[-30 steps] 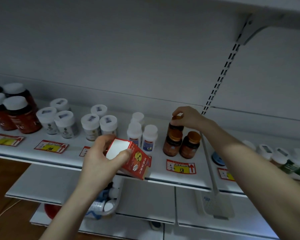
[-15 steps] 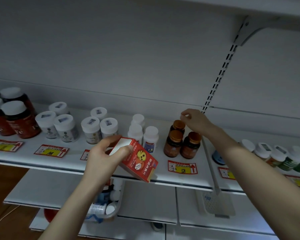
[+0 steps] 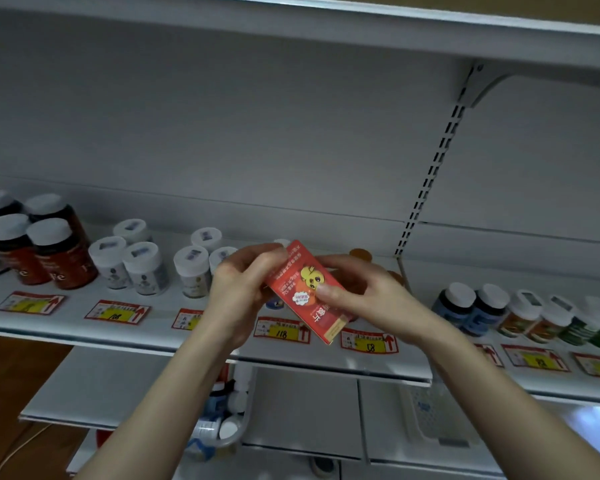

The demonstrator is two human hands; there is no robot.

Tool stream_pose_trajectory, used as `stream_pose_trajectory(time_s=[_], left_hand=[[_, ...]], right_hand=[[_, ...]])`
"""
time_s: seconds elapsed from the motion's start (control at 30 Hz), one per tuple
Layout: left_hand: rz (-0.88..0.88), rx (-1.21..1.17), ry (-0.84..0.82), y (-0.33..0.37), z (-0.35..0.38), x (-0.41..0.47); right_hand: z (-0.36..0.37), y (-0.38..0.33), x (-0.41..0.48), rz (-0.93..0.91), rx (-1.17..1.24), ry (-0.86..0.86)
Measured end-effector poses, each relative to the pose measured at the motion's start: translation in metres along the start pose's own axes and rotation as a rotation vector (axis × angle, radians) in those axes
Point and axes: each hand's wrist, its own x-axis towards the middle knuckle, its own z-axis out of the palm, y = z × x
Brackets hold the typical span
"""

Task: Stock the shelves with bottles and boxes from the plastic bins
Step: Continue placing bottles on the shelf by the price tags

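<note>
Red box (image 3: 298, 289), tilted, is gripped by left hand (image 3: 241, 289) and right hand (image 3: 369, 294) over the front edge of the shelf (image 3: 73, 322), partly hiding orange-capped bottles (image 3: 360, 254); four large dark bottles (image 3: 63, 261) stand at its left end.

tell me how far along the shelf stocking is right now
Done: several groups of bottles stand on the shelf. In hand: the left hand and right hand hold a red box before the shelf, not yet placed. Left: more bottles lie in the plastic bin below.
</note>
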Motion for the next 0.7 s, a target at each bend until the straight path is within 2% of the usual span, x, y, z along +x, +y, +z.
stream_pose_trajectory(time_s=[0.2, 0.47, 0.57, 0.7], left_hand=[[0.011, 0.083, -0.010, -0.004, 0.016, -0.006], [0.004, 0.101, -0.128, -0.015, 0.026, -0.021], [0.018, 0.048, -0.108, -0.014, 0.034, -0.021], [-0.083, -0.166, -0.024, -0.015, 0.045, -0.021]], right_hand=[[-0.002, 0.011, -0.019, -0.012, 0.118, 0.129], [0.003, 0.018, -0.043, -0.005, 0.182, 0.270], [0.005, 0.019, -0.051, 0.026, 0.242, 0.397], [0.017, 0.027, -0.064, 0.168, 0.512, 0.606]])
